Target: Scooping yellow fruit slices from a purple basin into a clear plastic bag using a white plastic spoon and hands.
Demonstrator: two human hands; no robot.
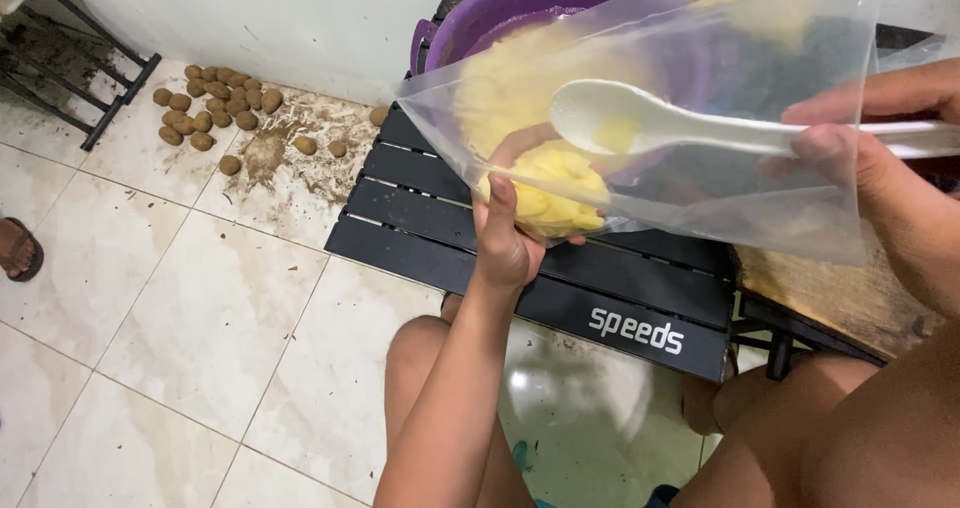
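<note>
My left hand [505, 233] grips the bottom of a clear plastic bag [740, 178], cupping the yellow sliced potato pieces [545, 193] gathered in its lower corner. My right hand [880, 158] holds the handle of a white plastic spoon [640, 123], whose bowl lies inside the bag with a bit of yellow on it. The bag is held tilted over a low black slatted table [560, 268], in front of a purple tub [520, 3] that holds more yellow slices.
A pile of several unpeeled brown potatoes [215, 103] lies on the tiled floor at the back left, with dirt scattered around. A wooden board [840, 298] sits at the table's right. Another person's sandalled foot [18, 250] shows at the left edge. My bare knees are below.
</note>
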